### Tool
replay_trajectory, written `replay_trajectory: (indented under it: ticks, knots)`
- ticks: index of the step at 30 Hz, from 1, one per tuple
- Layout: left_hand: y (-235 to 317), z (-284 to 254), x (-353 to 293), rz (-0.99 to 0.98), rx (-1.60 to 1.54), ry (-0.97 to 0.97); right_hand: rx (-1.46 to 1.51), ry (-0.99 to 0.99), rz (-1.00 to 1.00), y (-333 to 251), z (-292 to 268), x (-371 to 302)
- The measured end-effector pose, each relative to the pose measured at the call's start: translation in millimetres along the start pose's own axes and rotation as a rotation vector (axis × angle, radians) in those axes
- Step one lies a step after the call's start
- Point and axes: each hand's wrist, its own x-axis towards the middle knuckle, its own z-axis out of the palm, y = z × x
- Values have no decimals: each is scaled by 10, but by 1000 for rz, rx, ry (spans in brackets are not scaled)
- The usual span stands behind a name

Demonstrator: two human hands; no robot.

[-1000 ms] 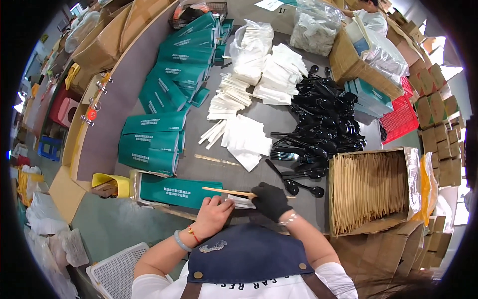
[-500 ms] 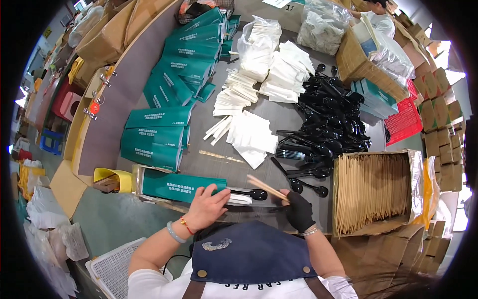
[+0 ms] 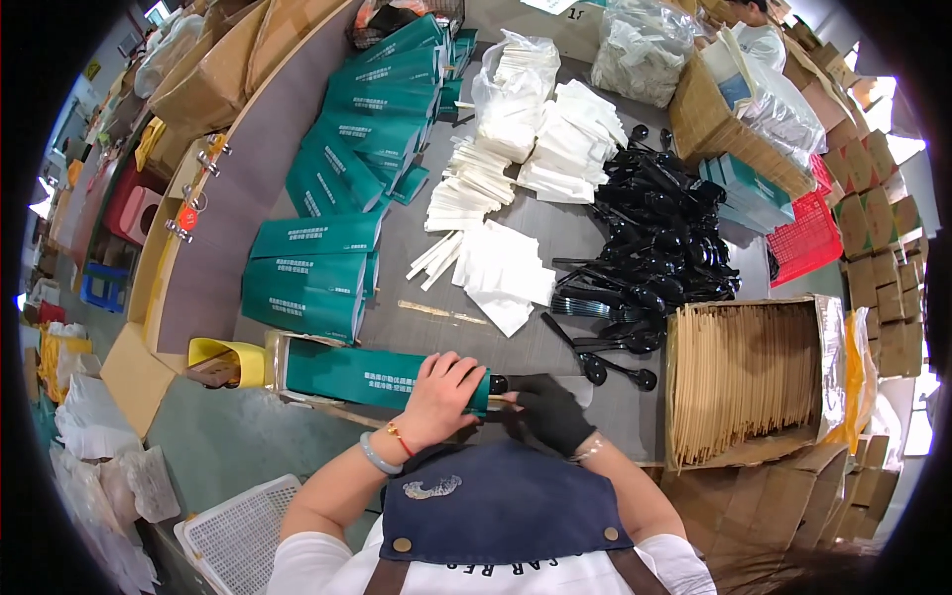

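My left hand [image 3: 443,399] grips the right end of a green printed paper sleeve [image 3: 342,373], fingers curled over its top. The sleeve lies in a narrow cardboard holder [image 3: 281,357] at the table's near edge. A black spoon's rounded end [image 3: 499,384] pokes out of the sleeve's mouth. My right hand [image 3: 553,412], in a black fingerless glove, is closed at that mouth on wooden chopsticks [image 3: 509,397], of which only a short piece shows. A pale flat piece [image 3: 577,390] lies beside the glove; its kind is unclear.
Stacks of green sleeves [image 3: 307,288] stand at left. White paper packets [image 3: 504,278] lie mid-table, with a heap of black spoons and forks [image 3: 659,233] to their right. A carton of wooden chopsticks [image 3: 744,382] stands at right. A yellow container [image 3: 228,359] adjoins the holder.
My right hand has moved left, bringing the chopsticks to the sleeve's mouth. My left hand and the sleeve's end have shifted right, covering most of the spoon and white packet.
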Motion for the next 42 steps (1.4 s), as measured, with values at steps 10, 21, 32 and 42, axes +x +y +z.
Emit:
replay_trajectory:
  ticks: [10,21,32,42]
  knots:
    - [-50,158,118,58,66,95,216,-2,448,-309,61,109]
    - [-183,-692,397,197,242,-284,-395,-34,279,-151,-564,-30]
    - [-291,195,-217,-561,80,175,-463,-106,382,-349,-605,77]
    - [-403,262,-267,-592,-63,210,-400,-292,341,-360,-431,201]
